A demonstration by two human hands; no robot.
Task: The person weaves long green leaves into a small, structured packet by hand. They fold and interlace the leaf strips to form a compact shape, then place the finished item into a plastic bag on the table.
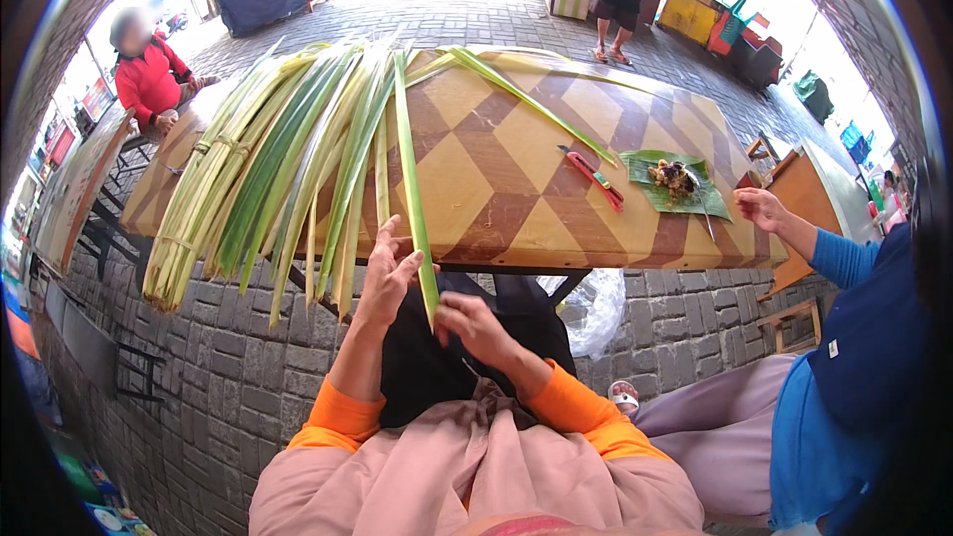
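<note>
A long, narrow green leaf strip [413, 199] runs from the table toward me, its pointed near end past the table's edge. My left hand [382, 278] is at its left side, fingers partly curled, with fingertips against the strip. At the near end, my right hand [476, 330] pinches the strip; its fingertips are slightly blurred. Left of my hands, many similar loose strips [328, 154] lie side by side across the table. Beyond them on the left is a tied bundle of paler strips [194, 199], its ends hanging over the near edge.
The patterned table [476, 203] holds a red utility knife [594, 179] and food on a green leaf [675, 182]. A co-worker's hand [759, 208] is beside the food. A person in red [149, 79] sits at left. A clear plastic bag [596, 313] lies below the table.
</note>
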